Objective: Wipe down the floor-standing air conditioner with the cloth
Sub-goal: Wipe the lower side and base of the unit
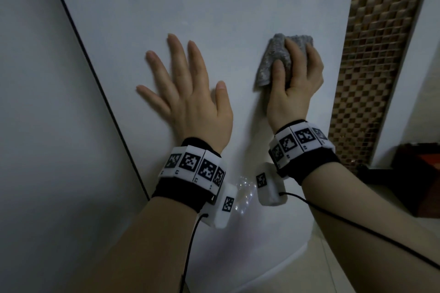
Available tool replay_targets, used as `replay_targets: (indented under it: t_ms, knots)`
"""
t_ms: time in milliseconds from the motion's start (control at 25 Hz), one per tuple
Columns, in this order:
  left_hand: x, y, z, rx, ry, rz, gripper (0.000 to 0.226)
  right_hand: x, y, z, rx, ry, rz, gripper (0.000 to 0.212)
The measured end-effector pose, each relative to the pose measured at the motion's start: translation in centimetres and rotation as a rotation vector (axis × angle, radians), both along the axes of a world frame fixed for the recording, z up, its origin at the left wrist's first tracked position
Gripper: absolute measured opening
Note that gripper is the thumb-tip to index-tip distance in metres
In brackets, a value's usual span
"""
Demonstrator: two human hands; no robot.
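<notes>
No legible words, brands or numbers anywhere. The only signs are black-and-white square code markers, one per white block, on the left wristband (192, 166) and the right wristband (300, 143). One more marker sits on the left white box (226, 204) hanging under that wrist, and one on the right white box (269, 185). Tiny marks under some wristband markers are too small to read. The air conditioner (214, 7) and cloth (271, 54) carry no readable print.

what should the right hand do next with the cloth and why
Probably slide the crumpled grey cloth, gripped in the right hand, down the white air conditioner front. The cloth is pressed against that front, toward its right side, while the left hand lies flat on it, fingers spread, as if bracing.
</notes>
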State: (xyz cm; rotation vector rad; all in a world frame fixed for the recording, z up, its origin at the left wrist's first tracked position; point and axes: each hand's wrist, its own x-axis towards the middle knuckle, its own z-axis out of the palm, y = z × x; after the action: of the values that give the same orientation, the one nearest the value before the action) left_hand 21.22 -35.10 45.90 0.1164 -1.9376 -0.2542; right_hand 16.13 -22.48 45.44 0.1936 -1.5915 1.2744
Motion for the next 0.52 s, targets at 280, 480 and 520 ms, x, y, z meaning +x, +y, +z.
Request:
replay_targets:
  t_ms: [280,480,520]
  knots:
    - [-0.6,1.4,0.2,-0.005,0.023,-0.018,0.073,-0.9,1.2,-0.2,0.040,0.031,0.037,0.035]
    - [-1.0,2.6,0.7,0.008,0.032,-0.028,0.073,-0.9,1.2,-0.9,0.148,0.065,0.043,0.035]
    - [-1.1,2.8,0.8,0.020,0.037,-0.027,0.073,-1.2,1.9,-0.7,0.139,0.065,0.052,0.034]
